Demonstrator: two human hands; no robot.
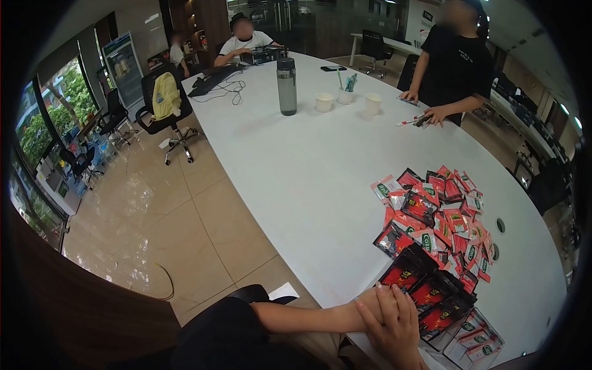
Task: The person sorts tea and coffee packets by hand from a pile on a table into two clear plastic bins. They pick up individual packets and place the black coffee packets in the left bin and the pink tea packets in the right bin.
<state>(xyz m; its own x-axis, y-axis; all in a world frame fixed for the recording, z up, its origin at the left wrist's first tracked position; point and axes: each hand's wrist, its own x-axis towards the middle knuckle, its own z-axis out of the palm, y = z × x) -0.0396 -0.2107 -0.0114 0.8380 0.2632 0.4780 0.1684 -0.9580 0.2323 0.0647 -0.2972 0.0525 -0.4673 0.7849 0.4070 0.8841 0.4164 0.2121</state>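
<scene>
Head view, nearest first: the left hand (369,303) lies on the near edge of the table (296,166), on the near side of the pile (441,216), its forearm reaching in from the left. The right hand (394,327) rests flat on top of it with fingers (390,303) stretched out and slack, holding nothing. The left hand is mostly covered, so I cannot tell whether it is open or closed. Just beside both hands, between them and the pile, lie the black packets (425,290), overlapping in a short row and touching the pile's near edge. Right of that row, nearer than the pile, sits a clear tray (493,338) with a few white packets in it. The pile itself is a loose heap of red, white and black packets spread over the table's right side. Well beyond the pile, a dark bottle (286,86) stands upright, and right of it stand three white cups (324,102), the middle one holding pens. A phone (333,68) lies farther back. Beyond the pile on the right, a standing person (456,61) in black has both hands on the table. At the far end, a seated person (243,43) in white leans on it. Far left of the pile, off the table, a chair (161,120) carries a yellow bag (165,95).
</scene>
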